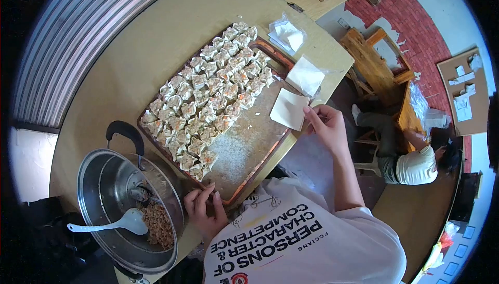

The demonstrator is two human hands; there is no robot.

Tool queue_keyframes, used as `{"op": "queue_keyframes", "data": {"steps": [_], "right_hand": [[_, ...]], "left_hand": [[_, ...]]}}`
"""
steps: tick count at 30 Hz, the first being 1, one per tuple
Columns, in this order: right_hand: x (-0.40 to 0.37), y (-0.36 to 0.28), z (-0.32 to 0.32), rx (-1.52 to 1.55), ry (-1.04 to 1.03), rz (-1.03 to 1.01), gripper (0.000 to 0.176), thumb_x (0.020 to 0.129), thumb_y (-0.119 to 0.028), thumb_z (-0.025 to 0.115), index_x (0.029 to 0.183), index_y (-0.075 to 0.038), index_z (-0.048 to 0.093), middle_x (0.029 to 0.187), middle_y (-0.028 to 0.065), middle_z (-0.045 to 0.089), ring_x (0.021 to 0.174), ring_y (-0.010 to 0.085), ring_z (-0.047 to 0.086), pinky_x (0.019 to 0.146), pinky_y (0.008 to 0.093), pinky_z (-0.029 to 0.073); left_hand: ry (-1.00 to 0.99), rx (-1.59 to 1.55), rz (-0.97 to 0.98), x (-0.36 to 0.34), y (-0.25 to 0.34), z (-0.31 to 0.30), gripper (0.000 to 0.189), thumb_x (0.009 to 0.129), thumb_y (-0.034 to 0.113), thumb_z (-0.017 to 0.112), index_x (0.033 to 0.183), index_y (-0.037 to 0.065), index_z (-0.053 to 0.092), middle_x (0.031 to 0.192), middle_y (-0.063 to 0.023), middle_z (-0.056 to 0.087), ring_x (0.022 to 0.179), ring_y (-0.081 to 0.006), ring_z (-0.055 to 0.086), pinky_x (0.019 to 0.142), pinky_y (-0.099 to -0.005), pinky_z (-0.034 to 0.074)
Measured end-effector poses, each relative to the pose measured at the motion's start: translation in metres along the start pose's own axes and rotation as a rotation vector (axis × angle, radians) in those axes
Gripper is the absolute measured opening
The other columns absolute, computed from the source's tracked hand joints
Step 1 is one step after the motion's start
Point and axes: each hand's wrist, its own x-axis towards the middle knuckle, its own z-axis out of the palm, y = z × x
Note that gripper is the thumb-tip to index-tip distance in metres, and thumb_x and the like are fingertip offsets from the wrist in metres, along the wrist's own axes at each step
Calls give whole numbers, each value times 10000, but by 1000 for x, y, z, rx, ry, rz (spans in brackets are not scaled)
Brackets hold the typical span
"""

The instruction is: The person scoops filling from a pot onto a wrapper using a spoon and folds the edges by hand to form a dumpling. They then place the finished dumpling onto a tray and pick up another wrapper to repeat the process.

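My right hand (328, 127) pinches the near edge of a pale square dumpling wrapper (287, 109) between thumb and finger, over the right side of the tray. A brown rectangular tray (236, 162) carries several rows of open-topped filled dumplings (208, 94); its bare part is dusted with white flour. Beside the tray's near left corner is my left hand (205, 210), with bent fingers apart at the rim and nothing visible in them. Left of that hand stands a metal pot (176, 190) with brown ground filling (157, 227) and a white ladle (132, 221).
Further wrappers in plastic (306, 77) lie at the tray's right edge, and another plastic packet (287, 34) sits beyond. The tabletop (171, 34) curves round the tray. Another person (416, 167) sits at a wooden table on the right. A corrugated shutter (88, 34) stands behind the table.
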Motion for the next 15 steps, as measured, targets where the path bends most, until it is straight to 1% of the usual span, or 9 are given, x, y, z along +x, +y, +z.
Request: {"op": "queue_keyframes", "data": {"steps": [1, 2, 4, 8, 10, 11, 13, 14, 15], "right_hand": [[-3, -3, -5, -5, -39, 75, 341, 994, -291, 754, 902, 34, 705, 746, 31, 675, 573, 82, 634, 522, 255, 498], [-5, -5, -9, -3, -32, 82, 341, 994, -291, 754, 902, 34, 705, 746, 31, 675, 573, 82, 634, 522, 255, 498], [-5, -8, -14, -31, -169, 165, 387, 996, -331, 750, 882, 37, 710, 731, 32, 672, 550, 90, 627, 503, 251, 491], [-2, -6, -11, 51, -212, 213, 414, 1000, -355, 744, 842, 26, 704, 707, 34, 666, 536, 81, 614, 494, 235, 482], [-1, -9, -10, -59, -219, 249, 410, 1004, -365, 738, 839, 8, 693, 684, 33, 663, 505, 67, 587, 479, 220, 464], [1, -6, -11, -52, -212, 250, 410, 1004, -365, 738, 839, 8, 693, 684, 33, 663, 505, 67, 587, 479, 220, 464], [3, 2, -10, 33, -288, 251, 411, 1007, -362, 735, 817, -3, 680, 648, 26, 652, 481, 62, 565, 460, 213, 439], [3, 3, -8, 39, -283, 249, 411, 1007, -362, 735, 817, -3, 680, 648, 26, 652, 481, 62, 565, 460, 213, 439], [2, 3, -5, 117, -256, 240, 405, 1009, -360, 733, 815, -8, 678, 640, 24, 652, 476, 62, 558, 455, 214, 430]], "left_hand": [[-10, -1, 1, -1, -1, 0, 250, 916, 31, 736, 1160, 86, 754, 1123, -106, 554, 913, -210, 613, 730, -318, 524], [-22, -16, -12, -2, -3, 0, 254, 918, 36, 735, 1166, 91, 752, 1128, -107, 556, 912, -209, 615, 723, -315, 525], [-43, -31, -17, -2, -5, -1, 258, 920, 41, 735, 1172, 95, 749, 1132, -108, 558, 910, -207, 616, 715, -313, 526], [-49, -18, -22, -5, -6, -1, 270, 932, 62, 738, 1198, 103, 733, 1144, -113, 554, 913, -213, 616, 722, -312, 526], [-45, -18, -23, -4, -7, -2, 271, 938, 68, 738, 1207, 105, 727, 1151, -113, 550, 915, -213, 614, 726, -310, 525], [-67, -7, -17, -3, -8, -4, 269, 946, 74, 735, 1212, 108, 724, 1164, -113, 543, 918, -212, 611, 733, -308, 525], [-90, 4, -3, -3, -11, -5, 266, 954, 79, 731, 1218, 112, 722, 1177, -114, 537, 922, -211, 608, 741, -305, 526], [-96, -18, 8, -5, -14, -5, 282, 955, 76, 730, 1234, 110, 712, 1189, -118, 530, 913, -203, 607, 742, -303, 527], [-100, -39, 18, -6, -17, -4, 297, 956, 72, 729, 1250, 108, 703, 1200, -122, 524, 904, -196, 605, 744, -301, 529]]}}
